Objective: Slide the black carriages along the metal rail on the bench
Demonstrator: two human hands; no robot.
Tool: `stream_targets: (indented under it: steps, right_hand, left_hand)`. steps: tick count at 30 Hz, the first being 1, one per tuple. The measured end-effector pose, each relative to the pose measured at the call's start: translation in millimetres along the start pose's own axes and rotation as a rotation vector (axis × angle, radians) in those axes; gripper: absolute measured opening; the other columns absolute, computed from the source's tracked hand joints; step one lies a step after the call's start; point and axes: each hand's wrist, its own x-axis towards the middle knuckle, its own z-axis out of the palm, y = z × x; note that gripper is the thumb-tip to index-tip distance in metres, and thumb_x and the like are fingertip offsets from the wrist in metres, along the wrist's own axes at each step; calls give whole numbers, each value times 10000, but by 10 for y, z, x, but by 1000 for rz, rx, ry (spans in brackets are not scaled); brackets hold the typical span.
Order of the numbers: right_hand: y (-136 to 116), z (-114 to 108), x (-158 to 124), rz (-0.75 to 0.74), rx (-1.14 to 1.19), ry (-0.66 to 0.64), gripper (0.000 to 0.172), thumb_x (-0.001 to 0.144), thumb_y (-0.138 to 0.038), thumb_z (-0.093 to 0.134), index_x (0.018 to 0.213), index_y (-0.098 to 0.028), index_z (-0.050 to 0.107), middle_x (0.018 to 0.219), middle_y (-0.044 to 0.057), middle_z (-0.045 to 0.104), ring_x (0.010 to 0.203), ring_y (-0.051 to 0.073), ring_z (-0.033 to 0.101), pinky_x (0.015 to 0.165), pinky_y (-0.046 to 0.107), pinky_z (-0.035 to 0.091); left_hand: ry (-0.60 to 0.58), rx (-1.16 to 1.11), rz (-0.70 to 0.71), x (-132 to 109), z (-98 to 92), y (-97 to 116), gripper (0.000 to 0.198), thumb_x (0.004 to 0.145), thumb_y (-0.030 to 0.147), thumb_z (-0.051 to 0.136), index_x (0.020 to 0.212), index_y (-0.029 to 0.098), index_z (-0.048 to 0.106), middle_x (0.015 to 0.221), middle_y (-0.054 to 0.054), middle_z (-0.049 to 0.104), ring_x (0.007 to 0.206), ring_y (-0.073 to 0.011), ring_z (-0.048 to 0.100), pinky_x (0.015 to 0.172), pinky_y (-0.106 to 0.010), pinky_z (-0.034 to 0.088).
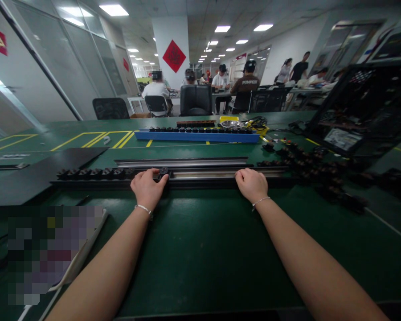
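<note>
A long dark metal rail (pixel 203 174) lies across the green table in front of me. A row of small black parts (pixel 93 173) sits on its left stretch. My left hand (pixel 149 187) is closed, pinching one small black part (pixel 163 171) on the rail between thumb and fingers. My right hand (pixel 251 183) rests curled against the rail's near edge farther right; whether anything is in it is hidden. A loose heap of the same black parts (pixel 314 167) lies to the right of the rail.
A second metal rail (pixel 182 162) lies just behind the first. Farther back stands a blue tray (pixel 197 136) with black parts, a yellow bin (pixel 229 119) and a metal bowl (pixel 231 124). A black sheet (pixel 36 171) lies left, a monitor (pixel 364 111) right. Several people sit beyond.
</note>
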Motion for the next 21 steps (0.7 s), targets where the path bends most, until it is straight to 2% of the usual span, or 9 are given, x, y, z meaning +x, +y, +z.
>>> stream_targets:
  steps: [6,21]
  right_hand:
    - [2,8,-5,-3,7,3,334,869,-247,357,780,-204,676,834,32,658,772,146,533,633,300,235]
    - [-12,-6,-10,-5,-2,13,333,872,-257,359,774,-201,672,818,42,650,772,150,527,629,290,230]
  left_hand:
    - [-46,46,8,-1,-13,10,395,753,527,547,957,213,670,980,-94,670,1095,-289,497,967,-444,307]
    - [-26,-17,22,-13,23,9,311,761,495,556,888,251,701,961,-68,682,1110,-271,496,1023,-494,246]
